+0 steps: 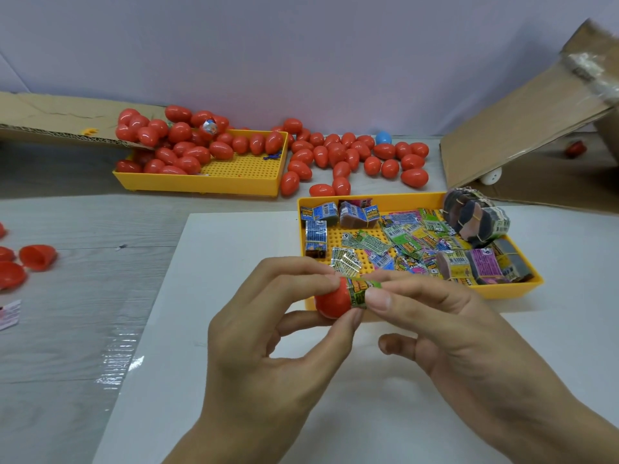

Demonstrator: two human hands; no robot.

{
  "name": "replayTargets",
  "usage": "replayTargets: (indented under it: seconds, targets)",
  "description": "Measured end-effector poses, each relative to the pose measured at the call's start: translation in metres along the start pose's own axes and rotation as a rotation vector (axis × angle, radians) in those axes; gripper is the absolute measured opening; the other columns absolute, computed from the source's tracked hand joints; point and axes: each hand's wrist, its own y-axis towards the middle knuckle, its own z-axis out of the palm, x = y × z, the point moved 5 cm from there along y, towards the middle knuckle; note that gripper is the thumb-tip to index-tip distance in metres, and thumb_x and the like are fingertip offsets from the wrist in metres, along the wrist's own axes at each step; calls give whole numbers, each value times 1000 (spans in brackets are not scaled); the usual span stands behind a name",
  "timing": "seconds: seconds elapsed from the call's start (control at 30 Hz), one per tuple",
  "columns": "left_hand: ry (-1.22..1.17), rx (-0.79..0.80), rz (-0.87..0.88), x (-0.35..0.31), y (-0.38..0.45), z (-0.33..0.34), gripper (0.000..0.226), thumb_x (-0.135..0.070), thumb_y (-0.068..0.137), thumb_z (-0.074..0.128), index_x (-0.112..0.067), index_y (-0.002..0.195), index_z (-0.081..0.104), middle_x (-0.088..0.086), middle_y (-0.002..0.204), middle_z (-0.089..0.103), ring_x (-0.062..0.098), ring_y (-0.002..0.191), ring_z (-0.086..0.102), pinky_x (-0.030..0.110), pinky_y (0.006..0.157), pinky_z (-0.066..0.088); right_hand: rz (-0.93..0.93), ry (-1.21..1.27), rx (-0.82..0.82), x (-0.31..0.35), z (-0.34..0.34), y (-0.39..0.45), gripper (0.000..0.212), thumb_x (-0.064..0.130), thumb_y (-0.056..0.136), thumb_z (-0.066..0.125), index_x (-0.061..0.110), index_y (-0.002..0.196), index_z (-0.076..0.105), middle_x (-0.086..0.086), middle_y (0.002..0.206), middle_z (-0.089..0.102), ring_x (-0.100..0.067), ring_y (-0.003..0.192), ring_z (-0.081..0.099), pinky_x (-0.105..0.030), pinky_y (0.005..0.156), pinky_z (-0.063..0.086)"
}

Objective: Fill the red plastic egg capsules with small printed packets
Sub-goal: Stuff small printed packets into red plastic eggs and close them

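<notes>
Just in front of the near yellow tray [512, 291] of printed packets [407, 241], we see the left hand [268, 333] gripping a red egg half [331, 301]. The right hand [445, 316] pinches a green packet [360, 291] into its mouth. Behind that tray, closed red eggs [351, 155] lie on the tabletop [67, 329].

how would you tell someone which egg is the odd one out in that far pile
Start at the far yellow tray heaped with red eggs, then follow the loose eggs spilling right along the wall. At the back of that spill sits one blue egg, the only one not red.
</notes>
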Motion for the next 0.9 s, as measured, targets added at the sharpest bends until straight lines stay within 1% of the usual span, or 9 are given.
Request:
replayTargets:
  seconds: [0.1, 0.17, 0.23, 0.33, 0.43, 0.53, 0.63, 0.73, 0.9]
  targets:
    - [22, 0, 37, -1, -2, 0, 26, -11, 76, 78, -9, 101, 68, 7, 104, 64, 23, 94, 70, 24, 69, 61, -15, 10, 62, 3, 3, 0, 20, 15, 54, 91, 10, 70, 79, 0, 105, 75, -16, 85, 73, -24, 59, 55]
    - [30, -4, 48, -2, -2, 0, 27, -10, 77, 77, -8, 102, 68, 6, 103, 63, 25, 95, 69, 25, 69, 61, -20, 42, 104, 5, 5, 0, 18, 21, 62, 81, 8, 74, 79, -8, 106, 75, -21, 88, 73, -25, 62, 55]
    - [29, -4, 51, -2, -3, 1, 27, -10, 77, 77, -7, 103, 69, 5, 104, 63, 25, 94, 69, 25, 70, 61, -18, 47, 114, 7, 6, 0, 24, 27, 67, 72, 8, 78, 80, -12, 102, 75, -20, 87, 72, -26, 62, 56]
    - [25, 4, 45, -2, -4, 1, 24, -9, 78, 76, -6, 101, 72, 6, 105, 64, 25, 95, 70, 24, 69, 61, 3, 49, 99, 6, 5, 1, 17, 27, 74, 78, 11, 79, 80, -11, 89, 76, -15, 78, 71, -27, 60, 56]
    - [45, 20, 76, -6, -5, 4, 26, -9, 79, 76, -8, 105, 73, 5, 106, 66, 25, 97, 70, 23, 69, 60, 25, 44, 59, 4, 1, 3, 20, 26, 70, 83, 8, 71, 77, -16, 82, 71, -18, 70, 68, -26, 58, 56]
    - [108, 34, 138, -13, -6, 7, 32, -7, 80, 75, -4, 110, 66, 10, 108, 67, 23, 97, 70, 20, 69, 59, 46, 63, 18, 3, -3, 4, 25, 23, 57, 87, 11, 69, 69, -23, 78, 59, -29, 70, 59, -27, 56, 56]
    - [140, 46, 158, -15, -7, 9, 33, -7, 81, 74, -2, 113, 64, 11, 110, 67, 21, 97, 70, 19, 70, 59, 86, 98, 50, 3, -2, 4, 21, 14, 57, 85, 13, 71, 69, -19, 74, 67, -24, 61, 65, -26, 52, 55]
    - [149, 74, 156, -14, -8, 10, 35, -7, 82, 72, -1, 115, 63, 12, 111, 66, 21, 100, 69, 19, 72, 59, 109, 72, 94, 5, -1, 3, 19, 15, 59, 84, 12, 74, 73, -17, 76, 69, -22, 62, 68, -25, 53, 55]
    - [128, 121, 109, -10, -6, 11, 36, -11, 83, 71, -1, 117, 64, 9, 115, 67, 18, 104, 68, 20, 77, 58, 155, 92, 91, 1, -3, 4, 20, 18, 58, 82, 15, 76, 75, -16, 78, 72, -20, 65, 70, -25, 56, 56]
